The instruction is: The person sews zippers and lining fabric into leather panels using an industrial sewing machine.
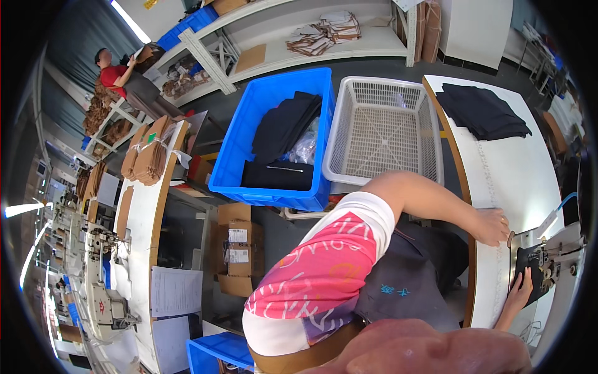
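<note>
My left arm, in a pink and white sleeve, reaches across to the white sewing table [489, 181] at the right. There my left hand [491, 227] rests beside the machine bed, its fingers bent under; anything in them is hidden. Nearer the lower edge, my right hand [521, 292] lies on a dark fabric piece [531, 265] with its fingers stretched out. That fabric lies at the head of a sewing machine [560, 265]. A stack of black fabric pieces [483, 111] sits on the table's far end. Dark cloth [405, 280] with light-blue marks drapes over my lap.
Left of the table stand a white plastic basket [385, 130] and a blue crate [269, 199] holding black fabric and a clear bag. A cardboard box [240, 249] is on the floor. Farther left, brown bundles [149, 153] lie on another table. A person in red [115, 76] stands by shelves.
</note>
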The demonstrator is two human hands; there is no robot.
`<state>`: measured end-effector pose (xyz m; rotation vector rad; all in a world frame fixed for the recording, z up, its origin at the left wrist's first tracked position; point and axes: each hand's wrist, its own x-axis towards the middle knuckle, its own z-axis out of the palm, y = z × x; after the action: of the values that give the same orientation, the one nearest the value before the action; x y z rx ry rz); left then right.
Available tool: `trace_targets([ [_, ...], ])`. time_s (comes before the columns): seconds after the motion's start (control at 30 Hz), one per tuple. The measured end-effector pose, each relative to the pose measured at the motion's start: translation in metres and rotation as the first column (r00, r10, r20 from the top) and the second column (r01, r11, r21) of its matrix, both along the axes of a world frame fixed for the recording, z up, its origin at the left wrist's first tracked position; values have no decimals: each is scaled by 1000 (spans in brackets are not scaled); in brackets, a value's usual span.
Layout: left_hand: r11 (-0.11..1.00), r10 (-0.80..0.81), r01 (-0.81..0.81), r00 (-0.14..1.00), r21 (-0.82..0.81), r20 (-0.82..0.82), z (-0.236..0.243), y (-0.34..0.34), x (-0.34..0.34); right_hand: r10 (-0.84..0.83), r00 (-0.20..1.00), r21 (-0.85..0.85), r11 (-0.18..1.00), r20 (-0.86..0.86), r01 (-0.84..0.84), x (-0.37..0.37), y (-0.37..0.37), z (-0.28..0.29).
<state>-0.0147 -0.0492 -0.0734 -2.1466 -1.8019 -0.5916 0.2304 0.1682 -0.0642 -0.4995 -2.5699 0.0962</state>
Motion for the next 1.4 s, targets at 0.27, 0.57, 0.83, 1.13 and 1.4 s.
trace_targets([
  [0.27,968,9,-63,976,242,217,-7,-16,-5,-4,1000,-11,1000,7,4,-1,7,-4],
  [0.57,961,-33,-42,964,274,265,-5,-17,-5,6,1000,9,1000,12,-6,3,18,-12],
  [0.83,960,-20,-50,969,276,246,-5,-16,-5,10,1000,19,1000,6,-10,0,17,-10],
  [1.13,961,-14,-54,969,271,246,-3,-18,-2,7,1000,5,1000,12,-7,3,14,-8],
  [1.4,962,0,-68,969,264,247,-4,-18,-3,39,999,-10,999,26,-39,0,17,-6],
])
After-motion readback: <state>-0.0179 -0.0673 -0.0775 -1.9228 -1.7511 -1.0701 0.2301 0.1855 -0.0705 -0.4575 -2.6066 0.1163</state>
